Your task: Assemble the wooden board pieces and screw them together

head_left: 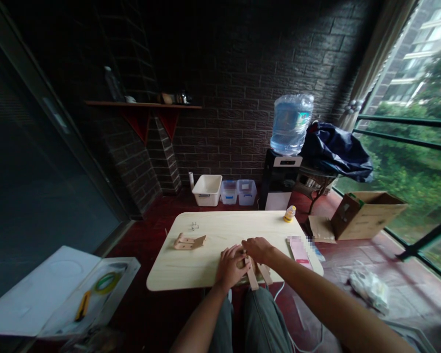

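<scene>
On the near edge of the pale table, my left hand is curled round a small wooden assembly with a light wooden slat pointing toward my lap. A second wooden strip lies just to its right. My right hand is closed at the far end of the slat, close to my left fingertips; whatever its fingers pinch is hidden. Toward the table's left side sits another wooden piece with an upright panel and a rounded end. Several small metal screws or pins stand behind it.
A yellow-and-white bottle and a pink booklet are on the table's right. An open white case with a yellow cutter lies left. Bins, a water dispenser and a cardboard box stand beyond.
</scene>
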